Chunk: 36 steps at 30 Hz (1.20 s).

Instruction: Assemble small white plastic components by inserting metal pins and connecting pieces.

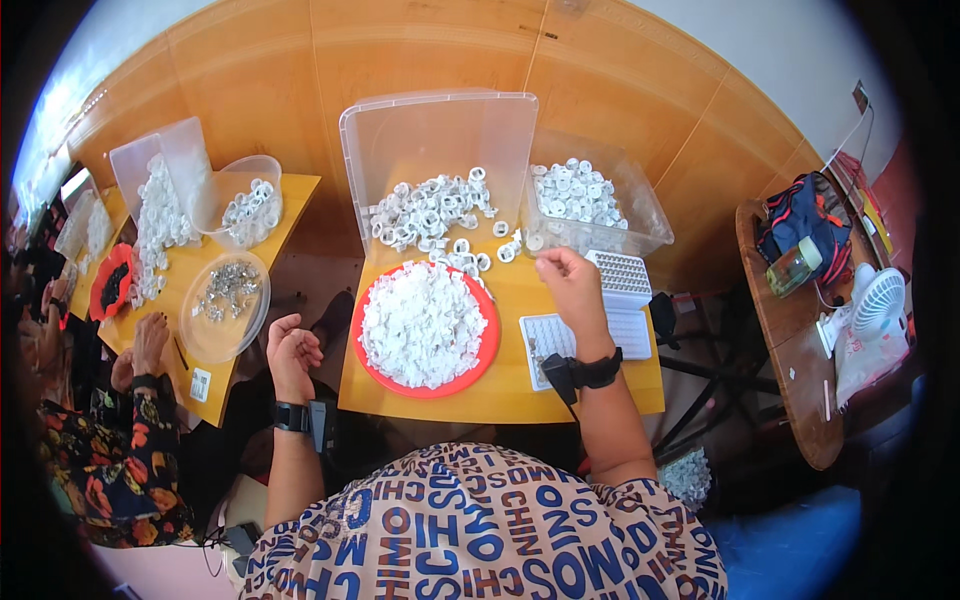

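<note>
My left hand (293, 358) hovers off the table's left edge, beside a red round tray (488, 352). Its fingers are half curled and apart, and nothing shows in them. Heaped on the tray are small white plastic pieces (420, 322). My right hand (575, 288) is raised over the right side of the table, thumb and fingertips drawn together in a pinch; what they hold, if anything, is too small to make out. Under and beside this hand lie a white gridded tray (541, 345) and a white block with rows of small holes (622, 276).
Behind the red tray, a clear bin (440, 125) lies tipped, spilling white ring-shaped parts (435, 208). Another clear bin (648, 215) holds similar parts. At left, a person's hand (150, 342) rests on another table near a tub of metal pieces (228, 290). A fan (880, 300) stands right.
</note>
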Each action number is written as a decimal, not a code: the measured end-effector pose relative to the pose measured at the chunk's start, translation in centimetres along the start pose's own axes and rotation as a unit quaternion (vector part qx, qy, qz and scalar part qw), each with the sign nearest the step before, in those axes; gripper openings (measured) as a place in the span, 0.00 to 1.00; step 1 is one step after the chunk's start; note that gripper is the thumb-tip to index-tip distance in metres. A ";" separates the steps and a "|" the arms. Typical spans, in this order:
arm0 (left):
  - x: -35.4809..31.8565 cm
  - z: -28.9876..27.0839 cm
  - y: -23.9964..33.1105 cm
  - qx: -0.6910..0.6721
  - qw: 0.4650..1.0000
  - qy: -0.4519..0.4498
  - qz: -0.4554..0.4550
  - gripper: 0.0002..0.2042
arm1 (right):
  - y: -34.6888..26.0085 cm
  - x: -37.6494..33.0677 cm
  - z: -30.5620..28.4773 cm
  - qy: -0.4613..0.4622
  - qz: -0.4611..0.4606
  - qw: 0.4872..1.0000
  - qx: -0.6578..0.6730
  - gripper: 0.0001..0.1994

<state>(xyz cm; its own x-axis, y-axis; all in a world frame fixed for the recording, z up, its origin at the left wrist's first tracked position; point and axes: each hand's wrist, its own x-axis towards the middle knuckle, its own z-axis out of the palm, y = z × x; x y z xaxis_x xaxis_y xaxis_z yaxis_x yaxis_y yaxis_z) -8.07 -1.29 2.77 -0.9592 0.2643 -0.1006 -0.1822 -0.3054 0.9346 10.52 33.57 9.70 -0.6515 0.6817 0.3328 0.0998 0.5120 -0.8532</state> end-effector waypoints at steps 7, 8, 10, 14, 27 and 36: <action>-1.1 0.3 -2.0 -0.013 0.999 -0.005 -0.040 0.09 | 0.0 3.5 3.0 -0.095 -0.070 0.973 -0.198 0.09; -1.1 0.6 -2.4 -0.025 0.998 -0.014 -0.057 0.09 | 0.9 4.5 3.7 -0.091 -0.093 0.956 -0.264 0.08; -1.3 0.6 -2.5 -0.044 0.997 -0.020 -0.067 0.09 | 3.0 6.0 5.4 -0.110 -0.100 0.934 -0.325 0.11; -1.7 0.0 -1.6 -0.046 0.998 -0.011 -0.049 0.08 | 8.0 6.7 8.1 -0.128 -0.119 0.880 -0.442 0.13; -2.4 -1.6 -0.5 -0.100 0.993 -0.029 -0.053 0.08 | 5.1 4.4 5.9 -0.141 -0.117 0.948 -0.262 0.07; -0.6 1.8 -0.9 -0.253 0.947 -0.117 -0.162 0.11 | -1.7 -5.5 4.5 -0.182 0.046 0.979 0.074 0.09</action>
<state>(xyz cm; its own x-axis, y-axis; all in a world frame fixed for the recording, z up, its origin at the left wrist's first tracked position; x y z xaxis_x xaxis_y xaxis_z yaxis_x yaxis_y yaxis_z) -6.91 0.46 2.61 -0.7721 0.5963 -0.2196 -0.5952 -0.5578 0.5784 10.54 26.63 7.50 -0.8723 0.4766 0.1090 0.0786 0.3568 -0.9309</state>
